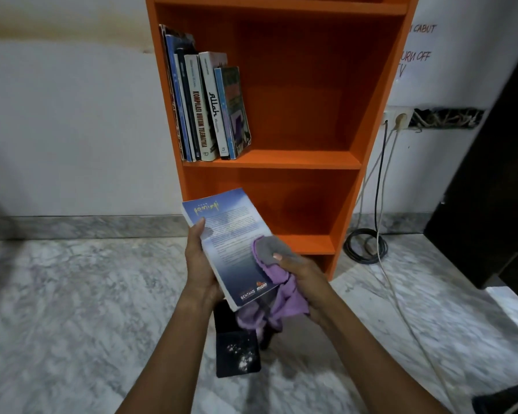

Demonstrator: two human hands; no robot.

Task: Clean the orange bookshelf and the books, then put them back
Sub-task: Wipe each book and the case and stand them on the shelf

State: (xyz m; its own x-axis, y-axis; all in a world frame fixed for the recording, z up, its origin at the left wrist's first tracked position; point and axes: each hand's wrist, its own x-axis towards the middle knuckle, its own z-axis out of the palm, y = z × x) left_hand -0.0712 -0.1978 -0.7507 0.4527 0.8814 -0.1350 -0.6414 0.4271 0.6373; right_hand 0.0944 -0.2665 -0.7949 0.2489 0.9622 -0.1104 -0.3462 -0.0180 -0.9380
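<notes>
Two hands busy: left hand (199, 261) grips the book (232, 246), long axis toward the bookshelf (296, 158) ahead; right hand (304, 271) presses a cloth (277, 282) on it.

A glossy paper book cover (234, 243), a soft purple cloth (277, 289), the matt-painted orange bookshelf (305, 158), and a polished marble floor (72, 309).

My only view comes from the head camera, wide-angle, looking forward and down. It sits close above both forearms, so the left hand (199, 264) and right hand (304, 273) fill the lower centre. Beyond the fingers (198, 227) I face the orange bookshelf (296, 162) squarely, the marble floor (72, 309) spreading below.
</notes>
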